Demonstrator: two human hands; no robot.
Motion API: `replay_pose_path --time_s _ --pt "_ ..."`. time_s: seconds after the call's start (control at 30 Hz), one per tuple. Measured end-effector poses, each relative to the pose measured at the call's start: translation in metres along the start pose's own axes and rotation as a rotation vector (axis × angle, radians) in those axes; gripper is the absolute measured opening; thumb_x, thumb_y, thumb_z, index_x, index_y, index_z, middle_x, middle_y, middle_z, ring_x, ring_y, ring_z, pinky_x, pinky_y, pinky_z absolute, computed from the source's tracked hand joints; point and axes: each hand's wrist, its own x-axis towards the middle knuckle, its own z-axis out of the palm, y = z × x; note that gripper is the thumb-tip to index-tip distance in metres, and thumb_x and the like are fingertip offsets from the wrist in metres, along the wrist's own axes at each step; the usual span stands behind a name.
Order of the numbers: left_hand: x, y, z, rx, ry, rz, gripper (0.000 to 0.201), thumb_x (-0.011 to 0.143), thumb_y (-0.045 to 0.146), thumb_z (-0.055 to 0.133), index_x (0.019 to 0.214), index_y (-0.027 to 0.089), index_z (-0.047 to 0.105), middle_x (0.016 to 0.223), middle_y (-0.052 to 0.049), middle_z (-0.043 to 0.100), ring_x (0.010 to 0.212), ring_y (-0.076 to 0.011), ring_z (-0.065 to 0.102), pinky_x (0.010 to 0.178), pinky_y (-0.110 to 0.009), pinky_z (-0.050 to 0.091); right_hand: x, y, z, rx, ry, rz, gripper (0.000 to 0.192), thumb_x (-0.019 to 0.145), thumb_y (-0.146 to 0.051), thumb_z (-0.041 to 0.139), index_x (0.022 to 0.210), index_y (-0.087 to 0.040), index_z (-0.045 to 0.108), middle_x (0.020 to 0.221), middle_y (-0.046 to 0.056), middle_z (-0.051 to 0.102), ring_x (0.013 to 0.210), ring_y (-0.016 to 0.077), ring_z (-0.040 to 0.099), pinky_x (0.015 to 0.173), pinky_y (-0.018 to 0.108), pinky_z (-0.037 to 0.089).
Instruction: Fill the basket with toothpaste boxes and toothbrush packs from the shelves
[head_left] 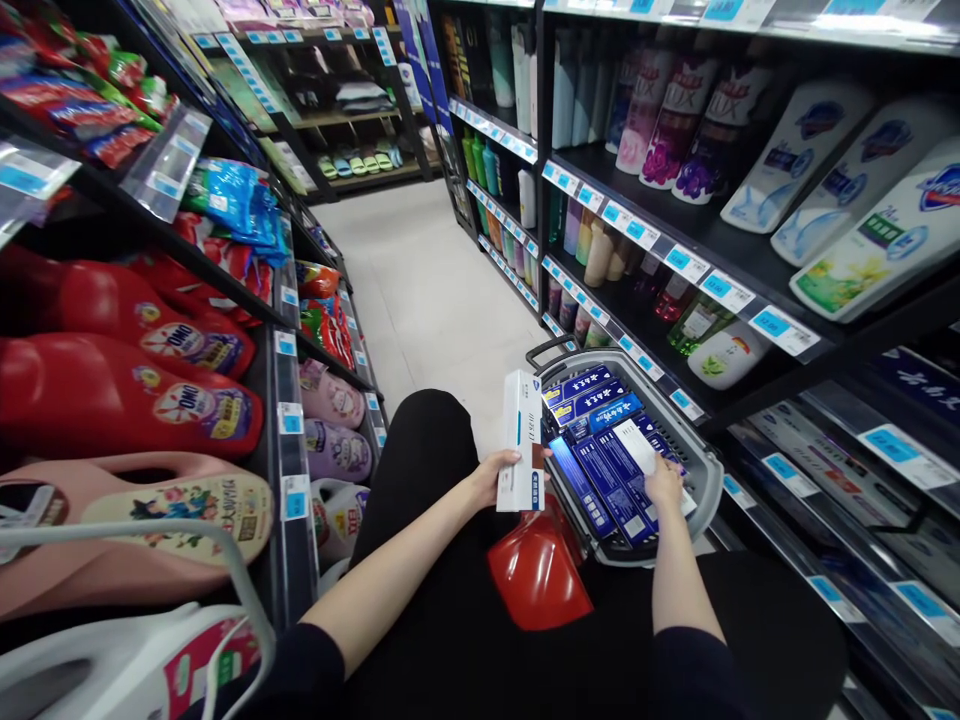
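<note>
My left hand (495,478) is closed around the lower end of a white toothpaste box (522,425) with a dark blue and brown end, held upright over the near left side of a grey shopping basket (705,490). Inside the basket lie several dark blue toothpaste boxes (600,475), some in a row at the far end, others side by side nearer to me. My right hand (664,487) reaches into the basket's right side, its fingers closed on a white toothpaste box (634,447) tilted over the blue ones. The fingertips of that hand are partly hidden.
A glossy red object (541,570) sits between my knees, against the basket. On the left, a shelf holds red detergent bottles (127,390) and a pink bottle (150,510). Shampoo bottles (802,150) line the right shelves. The pale floor (397,270) runs ahead between them.
</note>
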Motion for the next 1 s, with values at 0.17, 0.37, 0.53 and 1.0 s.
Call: replay_pose_path --time_s 0.17,0.37,0.53,1.0 --pt "0.000 0.001 0.003 0.006 -0.010 0.039 0.056 0.068 0.027 0.061 0.120 0.006 0.055 0.098 -0.015 0.071 0.089 -0.0310 0.067 0.072 -0.040 0.052 -0.002 -0.002 0.000 -0.030 -0.010 -0.084 0.059 0.082 -0.016 0.039 0.139 -0.004 0.036 0.137 0.020 0.043 0.134 0.0247 0.032 0.109 0.037 0.024" --pt "-0.001 0.001 0.003 0.003 -0.014 0.022 0.054 0.067 0.026 0.062 0.117 0.007 0.056 0.095 -0.013 0.072 0.084 -0.0279 0.068 0.071 -0.040 0.052 -0.011 -0.010 -0.006 0.019 -0.081 0.075 0.058 0.086 -0.022 0.036 0.143 -0.019 0.031 0.149 0.012 0.030 0.136 0.0296 0.027 0.108 0.053 0.024" --pt "-0.001 0.000 0.004 0.062 0.065 -0.007 0.050 0.064 0.026 0.066 0.111 0.008 0.061 0.093 -0.013 0.072 0.085 -0.0288 0.067 0.073 -0.041 0.051 -0.018 -0.050 -0.032 0.226 0.071 0.019 0.054 0.086 -0.031 0.043 0.137 -0.012 0.042 0.142 0.019 0.038 0.134 0.0355 0.030 0.107 0.057 0.023" --pt "0.007 -0.008 0.015 0.169 0.311 0.162 0.045 0.069 0.035 0.074 0.106 0.012 0.062 0.091 -0.012 0.071 0.088 -0.0258 0.066 0.083 -0.039 0.049 -0.124 -0.146 -0.022 0.922 -0.558 -0.415 0.077 0.064 -0.040 0.076 0.131 -0.020 0.044 0.123 0.011 0.058 0.111 0.0267 0.056 0.096 0.043 0.044"
